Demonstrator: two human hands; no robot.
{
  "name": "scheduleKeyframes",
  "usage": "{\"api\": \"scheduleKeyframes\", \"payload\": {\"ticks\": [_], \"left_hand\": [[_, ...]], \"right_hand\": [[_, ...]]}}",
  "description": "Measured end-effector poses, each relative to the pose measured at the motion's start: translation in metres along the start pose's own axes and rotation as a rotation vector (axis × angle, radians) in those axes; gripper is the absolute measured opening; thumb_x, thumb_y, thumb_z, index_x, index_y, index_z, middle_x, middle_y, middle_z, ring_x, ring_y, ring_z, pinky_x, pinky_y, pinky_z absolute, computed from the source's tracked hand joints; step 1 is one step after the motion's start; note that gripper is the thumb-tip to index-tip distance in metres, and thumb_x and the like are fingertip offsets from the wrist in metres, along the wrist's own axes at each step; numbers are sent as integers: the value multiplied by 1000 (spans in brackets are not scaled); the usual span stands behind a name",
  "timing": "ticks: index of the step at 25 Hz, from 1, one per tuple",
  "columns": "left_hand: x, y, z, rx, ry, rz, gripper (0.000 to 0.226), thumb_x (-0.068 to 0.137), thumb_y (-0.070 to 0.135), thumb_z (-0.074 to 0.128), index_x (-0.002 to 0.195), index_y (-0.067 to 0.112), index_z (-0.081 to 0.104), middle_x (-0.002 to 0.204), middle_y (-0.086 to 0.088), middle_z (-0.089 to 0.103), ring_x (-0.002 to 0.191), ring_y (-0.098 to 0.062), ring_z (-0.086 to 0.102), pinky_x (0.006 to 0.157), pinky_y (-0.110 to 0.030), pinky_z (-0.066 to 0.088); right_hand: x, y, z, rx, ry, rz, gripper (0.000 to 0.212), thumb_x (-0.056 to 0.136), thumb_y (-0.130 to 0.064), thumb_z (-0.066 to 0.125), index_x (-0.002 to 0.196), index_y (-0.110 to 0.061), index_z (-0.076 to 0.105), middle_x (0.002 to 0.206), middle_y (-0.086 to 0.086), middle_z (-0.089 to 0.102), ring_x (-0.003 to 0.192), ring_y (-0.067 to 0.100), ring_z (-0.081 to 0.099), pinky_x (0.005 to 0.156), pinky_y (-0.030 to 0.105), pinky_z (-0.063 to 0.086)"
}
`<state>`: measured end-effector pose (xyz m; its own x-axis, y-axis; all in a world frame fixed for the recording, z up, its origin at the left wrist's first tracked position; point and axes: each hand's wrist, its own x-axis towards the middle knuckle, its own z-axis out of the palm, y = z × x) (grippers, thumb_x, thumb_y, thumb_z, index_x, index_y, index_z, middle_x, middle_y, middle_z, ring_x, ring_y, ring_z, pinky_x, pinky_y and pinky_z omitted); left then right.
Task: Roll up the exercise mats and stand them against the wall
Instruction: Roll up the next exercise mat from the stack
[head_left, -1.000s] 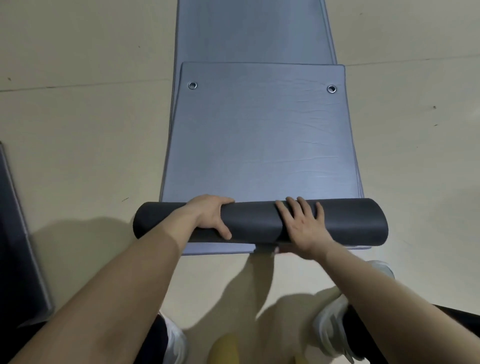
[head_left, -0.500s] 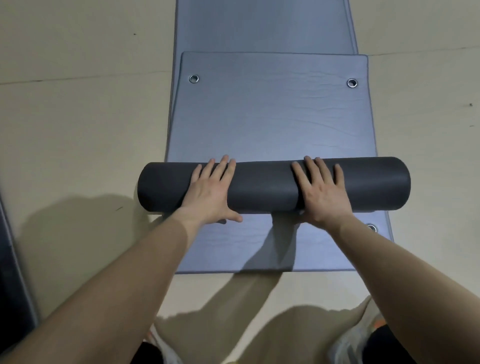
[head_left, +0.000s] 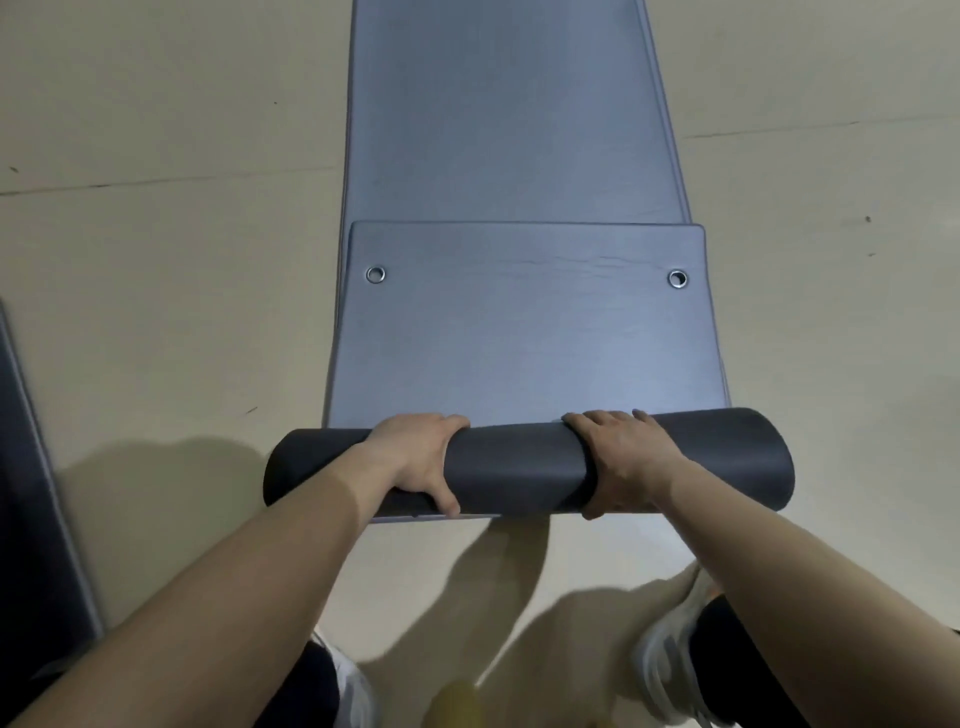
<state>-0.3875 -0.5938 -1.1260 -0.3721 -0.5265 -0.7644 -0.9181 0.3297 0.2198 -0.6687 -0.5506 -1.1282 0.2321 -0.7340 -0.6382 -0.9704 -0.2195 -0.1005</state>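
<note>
A dark grey rolled mat (head_left: 519, 462) lies crosswise on the floor in front of me. My left hand (head_left: 421, 457) wraps over its left half, fingers curled across the top and thumb on the near side. My right hand (head_left: 623, 457) grips its right half the same way. The flat part of this blue-grey mat (head_left: 524, 332) stretches away from the roll, with two metal eyelets near its far edge. It lies on top of a second flat blue-grey mat (head_left: 498, 104) that runs on toward the top of the view.
Beige floor surrounds the mats. The edge of another dark mat (head_left: 31, 467) lies at the far left. My white shoes (head_left: 670, 670) and dark trouser legs are at the bottom, close behind the roll.
Half a second ago both hands lay flat on the roll farther along the mat. Now the roll sits nearer the mat's near edge and both hands are curled around it.
</note>
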Motion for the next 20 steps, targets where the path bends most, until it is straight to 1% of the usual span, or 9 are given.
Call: {"api": "scheduleKeyframes", "payload": {"ticks": [4,6,7,9,10,13,16,17,20], "left_hand": [[0,-2,-16,-202,-128,-60,119,50,56,94,151,37,34,144,4,55,124,-24,54,105,-42,45],[-8,-2,-18,-227,14,-114,112,57,57,91,152,37,35,148,3,50,129,-26,51,108,-42,42],[-15,1,-12,-177,196,-177,102,64,60,86,151,37,38,148,2,49,130,-27,50,108,-43,40],[-34,18,16,28,569,-271,78,82,63,69,149,32,42,152,-4,45,135,-31,43,109,-44,37],[-33,27,29,58,611,-286,80,87,65,61,154,28,36,160,-9,34,143,-33,34,115,-47,31],[7,21,14,-18,462,-261,118,77,82,57,162,21,4,170,-10,-1,156,-33,-2,125,-49,3],[47,-8,-33,-95,401,-187,119,74,85,58,162,23,7,171,-6,6,157,-30,2,127,-46,3],[53,-13,-37,-84,434,-148,116,75,85,55,162,24,10,171,-4,9,156,-29,6,127,-45,5],[63,-11,-27,171,523,-135,130,60,92,53,161,25,8,168,-4,14,153,-34,16,124,-51,12]], "right_hand": [[-42,-14,31,-5,184,107,104,83,-73,64,162,-29,12,163,4,28,153,29,23,122,66,13],[-32,-2,21,109,104,49,104,87,-73,60,165,-32,4,169,2,16,158,26,8,123,64,6],[-18,9,9,148,63,16,105,87,-73,61,165,-33,4,170,1,14,159,25,7,123,62,5],[8,23,-23,190,34,20,102,88,-70,63,165,-31,10,171,2,17,159,26,10,125,57,8],[17,24,-35,228,110,56,95,89,-67,64,164,-29,19,169,4,23,157,29,15,125,55,12],[26,6,-21,182,479,138,75,89,-64,64,147,-20,48,150,13,45,142,39,39,116,53,24],[39,-1,9,-57,335,115,129,69,-71,78,164,-21,6,170,15,10,158,38,7,122,63,0],[51,5,3,-92,319,113,138,65,-66,84,163,-23,-4,171,14,6,159,37,3,122,65,1],[90,28,-35,-73,303,87,140,51,-69,87,161,-27,9,162,7,27,152,32,22,122,63,16]]}}
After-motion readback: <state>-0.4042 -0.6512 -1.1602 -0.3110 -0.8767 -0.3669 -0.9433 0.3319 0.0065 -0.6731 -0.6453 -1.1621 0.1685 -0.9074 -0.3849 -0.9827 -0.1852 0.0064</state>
